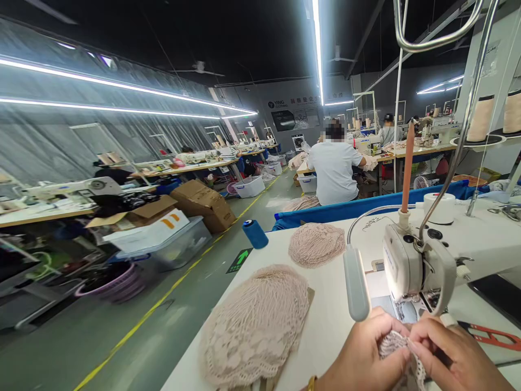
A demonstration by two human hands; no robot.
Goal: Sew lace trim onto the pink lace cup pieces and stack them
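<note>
At the bottom right, my left hand (364,355) and my right hand (453,355) both pinch a small piece of pink lace (393,343). They hold it just in front of the needle area of a white sewing machine (411,260). Both hands have their fingers closed on the lace. A large stack of pink lace pieces (254,326) lies on the white table (329,304) to the left of my hands. A smaller lace stack (315,244) sits further back.
A blue thread cone (255,233) stands at the table's far left edge. Red snips (494,336) lie at the right. A person in a white shirt (334,168) sits ahead. Cardboard boxes (201,203) and plastic bins (175,244) line the aisle on the left.
</note>
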